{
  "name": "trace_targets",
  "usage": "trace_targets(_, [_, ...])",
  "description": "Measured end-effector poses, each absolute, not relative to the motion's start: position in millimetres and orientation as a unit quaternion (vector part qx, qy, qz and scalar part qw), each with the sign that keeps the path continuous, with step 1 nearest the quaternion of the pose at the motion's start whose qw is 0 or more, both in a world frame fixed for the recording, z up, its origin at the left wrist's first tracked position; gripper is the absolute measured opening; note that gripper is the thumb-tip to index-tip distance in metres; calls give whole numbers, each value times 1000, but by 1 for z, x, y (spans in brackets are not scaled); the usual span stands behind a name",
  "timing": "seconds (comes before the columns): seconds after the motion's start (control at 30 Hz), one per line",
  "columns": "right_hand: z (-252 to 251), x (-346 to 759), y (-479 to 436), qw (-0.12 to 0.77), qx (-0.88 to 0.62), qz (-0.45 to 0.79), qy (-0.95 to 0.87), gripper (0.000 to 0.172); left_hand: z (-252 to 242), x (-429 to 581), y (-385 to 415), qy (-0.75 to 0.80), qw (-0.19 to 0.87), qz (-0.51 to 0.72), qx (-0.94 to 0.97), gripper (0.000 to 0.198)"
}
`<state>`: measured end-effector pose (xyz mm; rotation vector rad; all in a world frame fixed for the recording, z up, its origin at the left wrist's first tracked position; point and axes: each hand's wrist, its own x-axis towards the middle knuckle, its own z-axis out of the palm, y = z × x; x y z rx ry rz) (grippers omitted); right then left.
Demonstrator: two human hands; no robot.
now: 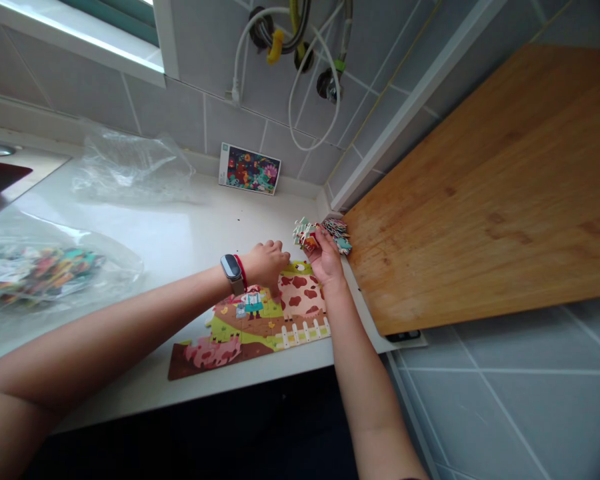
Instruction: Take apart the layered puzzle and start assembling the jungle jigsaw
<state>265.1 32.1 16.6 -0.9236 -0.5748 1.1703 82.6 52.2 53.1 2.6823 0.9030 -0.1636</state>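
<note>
My left hand (266, 263) rests with its fingertips at the top of an assembled jigsaw puzzle (260, 327), which shows a farm scene with a white fence and a spotted cow pattern. A black smartwatch (231, 274) and a red band circle my left wrist. My right hand (326, 261) grips a bunch of loose jigsaw pieces (336, 230) just beyond the puzzle's right end. I cannot tell whether my left fingers hold a piece.
A transparent plastic bag of loose pieces (35, 273) lies at the left of the white countertop (180, 227). A puzzle picture card (250, 169) leans on the tiled wall. A bamboo board (480, 187) stands at the right, with hoses (290, 60) above.
</note>
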Motion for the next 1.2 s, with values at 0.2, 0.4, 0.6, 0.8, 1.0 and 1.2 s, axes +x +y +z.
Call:
trace_targets(0.2, [16, 266, 32, 688, -432, 521, -262, 31, 52, 81, 65, 302, 190, -23, 934, 79])
trace_targets(0.4, [14, 267, 32, 686, -436, 523, -257, 33, 46, 81, 79, 314, 246, -19, 917, 59])
trace_targets(0.6, [15, 268, 33, 690, -435, 519, -256, 33, 41, 80, 93, 348, 300, -16, 888, 44])
trace_targets(0.8, [17, 266, 32, 688, -439, 517, -258, 32, 45, 79, 93, 362, 299, -3, 883, 38])
trace_targets(1.0, [18, 266, 33, 683, -441, 516, -268, 32, 43, 78, 97, 353, 310, 20, 883, 39])
trace_targets(1.2, [19, 266, 32, 694, -435, 515, -254, 30, 37, 77, 108, 363, 272, 63, 889, 42])
